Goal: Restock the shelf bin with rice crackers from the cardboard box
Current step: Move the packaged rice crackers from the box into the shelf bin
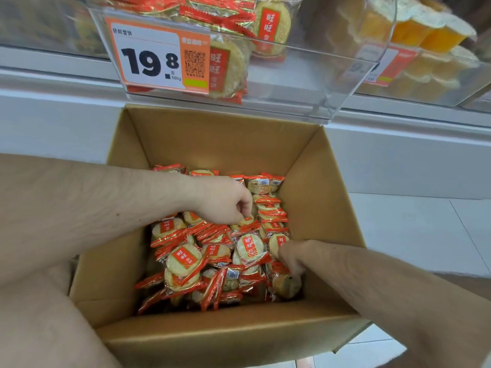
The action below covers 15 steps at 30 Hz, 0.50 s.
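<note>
Head view: nearest the camera, two bare forearms are reaching down into the box [127,274], which is sitting open on the floor below the bin [305,83]. The left hand [223,201] is hovering over the middle of the pile, its fingers curling downward and pinching at a packet edge; whether it is really gripping one I cannot tell. The right hand [291,257] is digging in at 4 o'clock of the pile, near the box's right wall, its fingers buried among the packets, so its grip is hidden. The crackers [186,258] are lying loose across the box floor, a neat row standing along the wall at 2 o'clock. The bin, at 12 o'clock above the box, is holding only a shallow layer behind its price tag [159,55].

The step seems to be gathering a handful. Scooping several packets flat between both hands, rather than pinching foil corners, should be keeping the brittle discs whole; lifting clear of the box rim before tipping them in matters too.
</note>
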Tool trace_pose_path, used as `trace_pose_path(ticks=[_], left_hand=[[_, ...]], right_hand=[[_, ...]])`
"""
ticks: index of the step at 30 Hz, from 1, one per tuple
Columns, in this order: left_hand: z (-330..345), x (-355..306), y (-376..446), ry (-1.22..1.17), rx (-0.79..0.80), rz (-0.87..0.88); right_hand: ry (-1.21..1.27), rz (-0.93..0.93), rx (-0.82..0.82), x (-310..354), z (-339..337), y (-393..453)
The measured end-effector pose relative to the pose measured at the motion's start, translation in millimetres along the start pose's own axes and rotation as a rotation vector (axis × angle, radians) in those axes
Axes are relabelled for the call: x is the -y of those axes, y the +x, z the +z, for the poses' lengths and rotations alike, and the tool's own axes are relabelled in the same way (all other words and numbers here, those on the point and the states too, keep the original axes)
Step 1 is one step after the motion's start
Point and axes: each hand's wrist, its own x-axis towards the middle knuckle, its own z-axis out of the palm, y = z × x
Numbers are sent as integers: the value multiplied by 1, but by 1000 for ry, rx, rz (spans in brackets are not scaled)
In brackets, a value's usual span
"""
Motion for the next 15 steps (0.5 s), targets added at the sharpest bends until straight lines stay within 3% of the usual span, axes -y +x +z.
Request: trace_pose_path(ticks=[3,7,15], left_hand=[[2,-6,-3,-129,-25,9],[4,-3,-1,-206,-27,-12],[7,10,3,-498,21,-256]], right_hand=[[-7,6,79,3,10,-2],[-76,-41,66,1,2,-11],[275,-91,-293,-29,-58,-40]])
